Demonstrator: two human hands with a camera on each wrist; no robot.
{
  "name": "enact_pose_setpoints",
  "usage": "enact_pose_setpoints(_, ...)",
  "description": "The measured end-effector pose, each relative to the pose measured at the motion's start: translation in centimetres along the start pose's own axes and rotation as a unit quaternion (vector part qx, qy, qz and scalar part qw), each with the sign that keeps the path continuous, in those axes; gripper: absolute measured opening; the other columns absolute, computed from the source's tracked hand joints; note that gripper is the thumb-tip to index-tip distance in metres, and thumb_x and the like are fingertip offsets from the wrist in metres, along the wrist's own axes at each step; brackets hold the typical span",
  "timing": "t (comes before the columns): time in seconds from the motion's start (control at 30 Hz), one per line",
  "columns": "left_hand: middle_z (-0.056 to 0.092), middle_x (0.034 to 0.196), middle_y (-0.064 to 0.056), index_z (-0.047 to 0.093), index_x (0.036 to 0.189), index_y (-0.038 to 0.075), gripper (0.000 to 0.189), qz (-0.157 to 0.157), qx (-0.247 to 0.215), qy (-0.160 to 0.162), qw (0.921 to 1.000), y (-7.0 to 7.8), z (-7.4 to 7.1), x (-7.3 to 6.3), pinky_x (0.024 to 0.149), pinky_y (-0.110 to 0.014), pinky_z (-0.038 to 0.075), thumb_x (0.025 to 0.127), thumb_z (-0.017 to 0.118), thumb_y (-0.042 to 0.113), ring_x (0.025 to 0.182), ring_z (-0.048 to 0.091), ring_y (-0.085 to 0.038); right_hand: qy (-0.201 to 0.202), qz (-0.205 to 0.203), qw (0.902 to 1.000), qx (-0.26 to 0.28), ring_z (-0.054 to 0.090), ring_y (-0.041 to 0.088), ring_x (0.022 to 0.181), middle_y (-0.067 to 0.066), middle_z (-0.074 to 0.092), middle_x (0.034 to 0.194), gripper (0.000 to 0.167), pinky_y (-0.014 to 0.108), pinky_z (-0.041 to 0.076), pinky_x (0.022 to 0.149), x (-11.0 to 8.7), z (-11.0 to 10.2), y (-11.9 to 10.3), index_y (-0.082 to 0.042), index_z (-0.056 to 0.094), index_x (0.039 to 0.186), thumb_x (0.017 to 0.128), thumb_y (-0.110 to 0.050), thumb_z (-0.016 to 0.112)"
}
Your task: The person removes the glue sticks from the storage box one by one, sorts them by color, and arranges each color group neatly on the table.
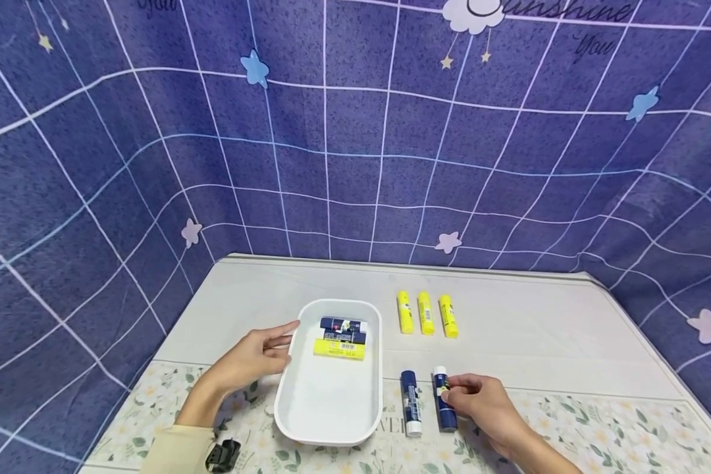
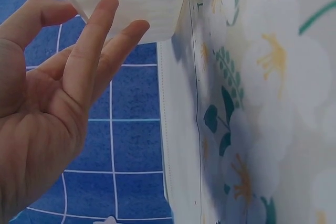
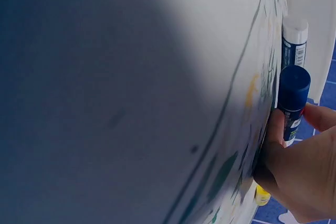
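My right hand point(image 1: 488, 405) pinches a dark blue glue stick point(image 1: 446, 421) between thumb and fingers, its white end pointing away from me. In the right wrist view this glue stick point(image 3: 294, 90) shows its blue end between thumb and fingers. Left of it lies another blue glue stick point(image 1: 410, 395), white end toward me. With fingers mostly straight, my left hand point(image 1: 251, 359) touches the left side of a white tray point(image 1: 328, 436); in the left wrist view fingertips rest on its outer wall point(image 2: 152, 3). Inside the tray are two blue glue sticks point(image 1: 342, 324) and a yellow one point(image 1: 339, 349).
Three yellow glue sticks point(image 1: 426, 313) lie in a row behind the blue ones. The pale table point(image 1: 509, 309) has a floral cover point(image 1: 604, 428) along its front. A blue gridded curtain point(image 1: 355, 131) hangs behind and at both sides.
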State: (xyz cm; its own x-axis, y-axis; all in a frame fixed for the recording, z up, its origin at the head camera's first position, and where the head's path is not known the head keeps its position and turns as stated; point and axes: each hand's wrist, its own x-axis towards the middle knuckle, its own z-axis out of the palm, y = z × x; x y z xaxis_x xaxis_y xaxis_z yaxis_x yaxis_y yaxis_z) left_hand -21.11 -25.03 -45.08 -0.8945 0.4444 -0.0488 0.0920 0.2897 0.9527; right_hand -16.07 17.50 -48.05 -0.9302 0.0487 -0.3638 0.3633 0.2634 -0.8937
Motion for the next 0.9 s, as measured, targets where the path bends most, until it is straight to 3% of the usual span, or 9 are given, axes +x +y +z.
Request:
enact_pose_setpoints(0.17,0.041,0.154,-0.038,0.028,0.159,-0.008,0.075,0.006,0.002,0.0,1.0,0.0,-0.1,-0.1,0.099,-0.031,0.061,0.094,0.063,-0.001,0.141,0.046,-0.054,-0.018,-0.014,0.9996,-0.019,0.07,0.018,0.085,0.012,0.067,0.097,0.041,0.03,0.065,0.074,0.1,0.2,-0.3,0.012,0.064,0.123,0.089,-0.008,0.075)
enact_pose_setpoints(0.6,0.042,0.155,-0.037,0.029,0.159,-0.006,0.074,0.0,0.005,0.006,1.0,-0.1,0.1,0.1,0.098,-0.028,0.061,0.094,0.063,-0.001,0.142,0.046,-0.053,-0.007,-0.02,0.9978,-0.063,0.071,0.018,0.082,0.014,0.068,0.099,0.037,0.033,0.064,0.074,-0.1,0.0,-1.0,0.009,0.068,0.117,0.088,-0.011,0.076)
enact_pose_setpoints(0.9,0.044,0.152,-0.039,0.027,0.159,-0.007,0.075,-0.003,0.007,0.0,1.0,-0.2,0.1,0.1,0.096,-0.031,0.062,0.094,0.063,0.0,0.139,0.049,-0.053,-0.071,-0.028,0.9957,-0.053,0.072,0.02,0.091,0.018,0.07,0.111,0.045,0.036,0.064,0.085,0.5,-2.2,-1.2,0.013,0.062,0.125,0.095,-0.019,0.071)
